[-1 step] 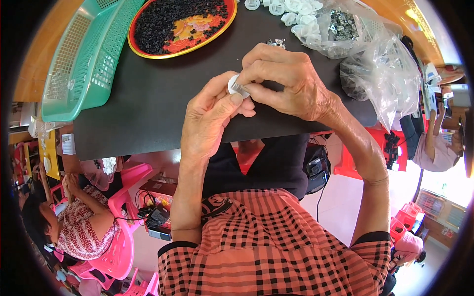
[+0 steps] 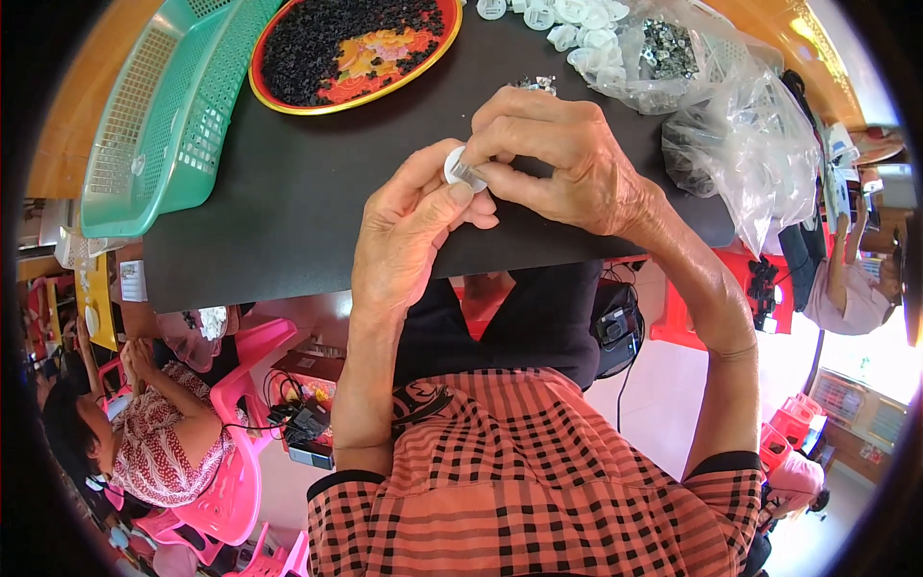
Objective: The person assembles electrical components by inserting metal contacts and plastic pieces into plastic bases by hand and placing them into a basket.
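Note:
Above the table's near edge, my left hand point(image 2: 409, 216) grips a small round white plastic piece point(image 2: 456, 165) between thumb and fingers. A greyish slot-like part shows in the middle of its face. My right hand point(image 2: 558, 159) comes in from the right, thumb and forefinger pinched together at the piece's right edge. Whatever sits between those fingertips is too small to make out. Beyond the right hand lies a little pile of shiny metal parts point(image 2: 540, 84). More white plastic pieces point(image 2: 575, 12) are heaped at the far side of the table.
A red and yellow round tray point(image 2: 392, 85) of small black parts stands at the far left, beside a green plastic basket point(image 2: 144, 183). Clear plastic bags point(image 2: 750, 154), one with metal parts, lie on the dark table point(image 2: 260, 221) at right. Another person point(image 2: 163, 433) sits on a pink chair.

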`<state>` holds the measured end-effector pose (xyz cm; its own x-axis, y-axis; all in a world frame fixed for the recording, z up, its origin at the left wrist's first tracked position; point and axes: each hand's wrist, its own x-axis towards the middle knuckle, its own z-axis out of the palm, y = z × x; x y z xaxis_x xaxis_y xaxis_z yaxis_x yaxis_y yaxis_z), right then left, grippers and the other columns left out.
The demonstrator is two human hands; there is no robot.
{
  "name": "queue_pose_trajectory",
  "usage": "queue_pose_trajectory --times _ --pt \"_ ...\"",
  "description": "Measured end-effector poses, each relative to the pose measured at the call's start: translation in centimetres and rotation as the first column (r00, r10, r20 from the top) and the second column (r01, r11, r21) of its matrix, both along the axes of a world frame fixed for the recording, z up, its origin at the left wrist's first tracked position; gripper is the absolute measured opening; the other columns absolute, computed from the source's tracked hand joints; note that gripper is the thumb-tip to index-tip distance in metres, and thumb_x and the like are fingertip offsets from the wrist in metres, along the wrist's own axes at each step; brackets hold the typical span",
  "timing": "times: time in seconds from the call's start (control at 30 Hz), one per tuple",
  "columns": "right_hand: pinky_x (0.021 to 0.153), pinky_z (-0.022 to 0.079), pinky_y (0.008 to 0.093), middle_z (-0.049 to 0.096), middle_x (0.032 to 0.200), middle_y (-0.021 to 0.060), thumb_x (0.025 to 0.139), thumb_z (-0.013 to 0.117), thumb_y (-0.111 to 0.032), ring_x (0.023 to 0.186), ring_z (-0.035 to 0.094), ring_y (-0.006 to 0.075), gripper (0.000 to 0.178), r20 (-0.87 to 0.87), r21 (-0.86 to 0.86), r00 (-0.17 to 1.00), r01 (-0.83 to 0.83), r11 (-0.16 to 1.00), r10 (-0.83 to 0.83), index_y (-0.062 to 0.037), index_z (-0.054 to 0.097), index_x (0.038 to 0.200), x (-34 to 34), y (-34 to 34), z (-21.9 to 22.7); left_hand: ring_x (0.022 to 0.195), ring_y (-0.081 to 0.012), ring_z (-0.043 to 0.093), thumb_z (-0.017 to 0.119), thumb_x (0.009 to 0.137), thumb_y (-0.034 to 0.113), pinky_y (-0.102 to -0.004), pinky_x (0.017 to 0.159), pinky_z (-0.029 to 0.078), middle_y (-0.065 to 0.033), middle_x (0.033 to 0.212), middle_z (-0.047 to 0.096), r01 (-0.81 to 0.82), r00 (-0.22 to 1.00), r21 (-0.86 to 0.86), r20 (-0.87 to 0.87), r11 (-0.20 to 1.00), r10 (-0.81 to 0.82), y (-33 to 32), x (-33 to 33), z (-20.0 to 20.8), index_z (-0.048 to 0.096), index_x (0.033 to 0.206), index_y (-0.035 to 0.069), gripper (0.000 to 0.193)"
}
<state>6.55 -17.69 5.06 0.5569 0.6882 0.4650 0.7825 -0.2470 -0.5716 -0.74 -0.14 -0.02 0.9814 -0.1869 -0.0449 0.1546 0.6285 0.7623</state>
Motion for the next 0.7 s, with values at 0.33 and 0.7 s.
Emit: queue_pose_trajectory --times 0.33,0.7 --pt "0.063 0.044 0.035 0.06 0.081 0.0055 0.077 0.066 -0.009 0.073 0.061 0.0236 0.008 0.021 -0.001 0.999 0.03 1.0 -0.03 -0.0066 0.063 0.084 -0.07 0.19 0.04 0.086 -0.0165 0.064 0.057 0.093 0.006 -0.032 0.077 0.055 -0.0099 0.098 0.064 0.024 1.0 -0.006 0.013 1.0 -0.024 0.1 0.1 0.02 0.051 0.126 -0.004 0.035" --pt "0.063 0.04 0.0349 0.055 0.081 0.003 0.072 0.068 -0.014 0.074 0.056 0.0215 0.013 0.313 -0.09 0.95 0.022 0.996 0.007 -0.0074 0.061 0.08 0.09 0.2 0.28 0.084 -0.0161 0.064 0.057 0.093 0.004 -0.0317 0.078 0.056 -0.0094 0.096 0.063 0.017 0.999 -0.007 -0.028 1.0 -0.017 -0.06 0.07 0.41 0.053 0.124 -0.005 0.033"
